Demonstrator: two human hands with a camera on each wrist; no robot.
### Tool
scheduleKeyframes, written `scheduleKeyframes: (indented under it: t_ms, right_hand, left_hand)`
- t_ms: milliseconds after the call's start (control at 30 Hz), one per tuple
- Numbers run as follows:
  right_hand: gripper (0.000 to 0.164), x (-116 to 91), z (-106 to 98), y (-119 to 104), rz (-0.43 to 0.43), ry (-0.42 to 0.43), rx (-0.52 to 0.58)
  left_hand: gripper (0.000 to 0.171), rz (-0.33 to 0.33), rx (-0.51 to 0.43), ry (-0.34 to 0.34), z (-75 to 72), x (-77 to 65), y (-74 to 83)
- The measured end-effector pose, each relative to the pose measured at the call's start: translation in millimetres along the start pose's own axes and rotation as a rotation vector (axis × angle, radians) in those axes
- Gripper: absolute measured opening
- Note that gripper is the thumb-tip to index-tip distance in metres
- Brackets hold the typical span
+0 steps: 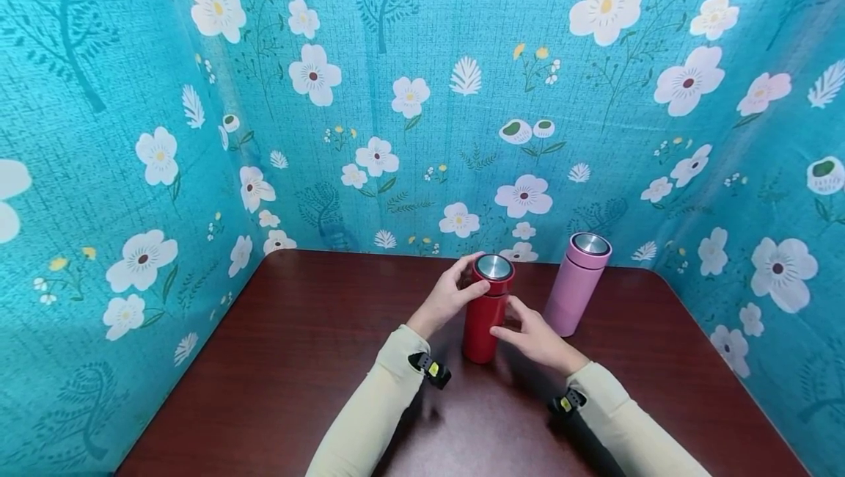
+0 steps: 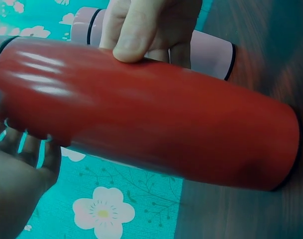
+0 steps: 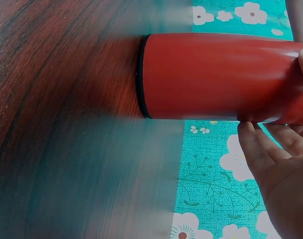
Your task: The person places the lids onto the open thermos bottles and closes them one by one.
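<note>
A red vacuum flask [image 1: 480, 330] with a silver-topped lid [image 1: 494, 266] stands upright on the dark wooden table. My left hand [image 1: 449, 299] grips it near the top, thumb across the front of the lid and fingers round the far side. Lower down, my right hand [image 1: 538, 337] holds the body from the right. Its thumb lies on the front in the left wrist view, while its fingertips reach the flask's side in the right wrist view. Behind the right hand is a pink flask [image 1: 573, 290], which neither hand holds.
The brown table [image 1: 317, 337] ends at a blue flowered cloth [image 1: 396, 132] hanging behind it and along both sides. The pink flask stands near the table's back right, a short way from the red one. Black bands with cameras sit on both wrists.
</note>
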State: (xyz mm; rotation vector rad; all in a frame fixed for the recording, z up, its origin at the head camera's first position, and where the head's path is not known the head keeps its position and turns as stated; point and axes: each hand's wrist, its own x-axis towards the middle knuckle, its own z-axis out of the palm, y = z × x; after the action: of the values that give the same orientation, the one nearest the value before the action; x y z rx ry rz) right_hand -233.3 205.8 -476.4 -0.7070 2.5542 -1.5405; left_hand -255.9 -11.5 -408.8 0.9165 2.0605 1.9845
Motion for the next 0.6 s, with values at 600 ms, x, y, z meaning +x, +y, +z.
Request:
scheduleKeyframes:
  t_ms: [600]
  right_hand:
    - [0.063,-0.6,0.4,-1.6,0.009,0.001,-0.012]
  left_hand:
    - [0.053,0.003,0.028,0.054,-0.1,0.5,-10.6]
